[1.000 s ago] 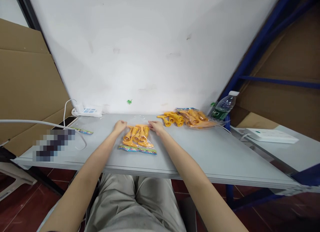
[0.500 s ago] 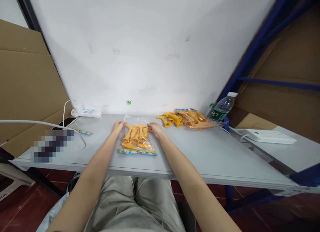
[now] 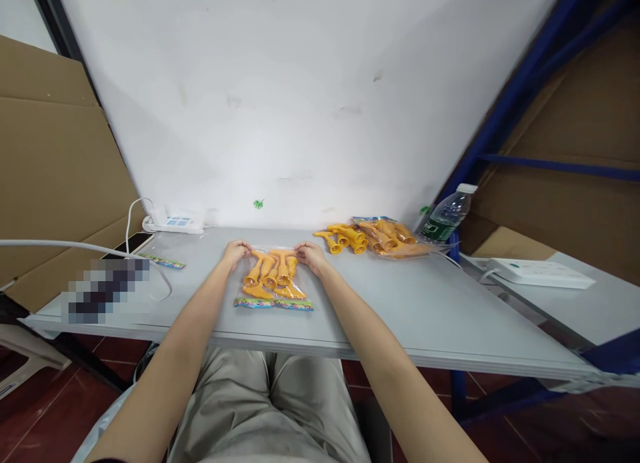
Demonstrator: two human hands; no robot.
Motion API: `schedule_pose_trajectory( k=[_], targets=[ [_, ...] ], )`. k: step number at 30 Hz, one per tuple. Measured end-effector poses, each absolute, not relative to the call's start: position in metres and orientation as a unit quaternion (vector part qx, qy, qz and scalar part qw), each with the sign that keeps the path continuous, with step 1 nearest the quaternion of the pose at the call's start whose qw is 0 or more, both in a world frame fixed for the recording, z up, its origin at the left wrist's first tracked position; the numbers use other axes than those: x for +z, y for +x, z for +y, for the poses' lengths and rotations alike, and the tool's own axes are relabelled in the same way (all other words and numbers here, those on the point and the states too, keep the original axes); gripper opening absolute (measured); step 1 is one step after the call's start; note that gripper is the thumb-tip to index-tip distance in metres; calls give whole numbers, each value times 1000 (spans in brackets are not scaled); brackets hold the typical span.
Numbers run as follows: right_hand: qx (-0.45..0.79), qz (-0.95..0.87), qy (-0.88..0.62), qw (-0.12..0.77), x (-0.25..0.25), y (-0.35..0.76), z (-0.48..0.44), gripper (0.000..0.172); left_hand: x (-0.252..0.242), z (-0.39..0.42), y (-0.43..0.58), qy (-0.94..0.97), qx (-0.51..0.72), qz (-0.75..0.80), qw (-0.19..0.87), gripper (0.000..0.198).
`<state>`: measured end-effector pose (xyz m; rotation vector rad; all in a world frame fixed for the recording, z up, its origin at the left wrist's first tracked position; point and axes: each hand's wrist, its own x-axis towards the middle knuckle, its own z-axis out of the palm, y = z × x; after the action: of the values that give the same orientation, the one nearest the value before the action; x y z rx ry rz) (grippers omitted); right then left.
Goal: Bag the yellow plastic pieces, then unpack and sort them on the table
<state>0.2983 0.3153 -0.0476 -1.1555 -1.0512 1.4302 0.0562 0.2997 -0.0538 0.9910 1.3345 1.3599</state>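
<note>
Pinching far corners of clear plastic bag (image 3: 274, 304) of orange horn-shaped pieces (image 3: 270, 276): left hand (image 3: 236, 254), right hand (image 3: 311, 256), fingertips together, likely flattening it.

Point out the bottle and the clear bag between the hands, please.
Bottle (image 3: 443, 222): head view, on its green label.
Clear bag (image 3: 273, 304): head view, on its colourful strip, at the near edge.

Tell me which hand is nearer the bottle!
Right: the right hand is left of the bottle, at one far corner of the nearer bag; the left hand is farther left, at the other.
</note>
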Motion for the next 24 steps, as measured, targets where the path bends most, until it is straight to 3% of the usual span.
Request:
schedule_pose_trajectory(
  k=[10, 16, 21, 24],
  targets=[
    [534, -588, -477, 376, -36, 315, 321, 20, -52, 298, 56, 474, 520, 535, 468, 7],
    [490, -679, -476, 267, -29, 325, 329, 36, -46, 301, 61, 506, 493, 543, 453, 18],
    [609, -642, -433, 172, -13, 332, 323, 59, -38, 307, 74, 516, 525, 536, 413, 16],
    [680, -620, -378, 103, -9, 336, 319, 55, -32, 311, 83, 518, 541, 532, 395, 22]
  ],
)
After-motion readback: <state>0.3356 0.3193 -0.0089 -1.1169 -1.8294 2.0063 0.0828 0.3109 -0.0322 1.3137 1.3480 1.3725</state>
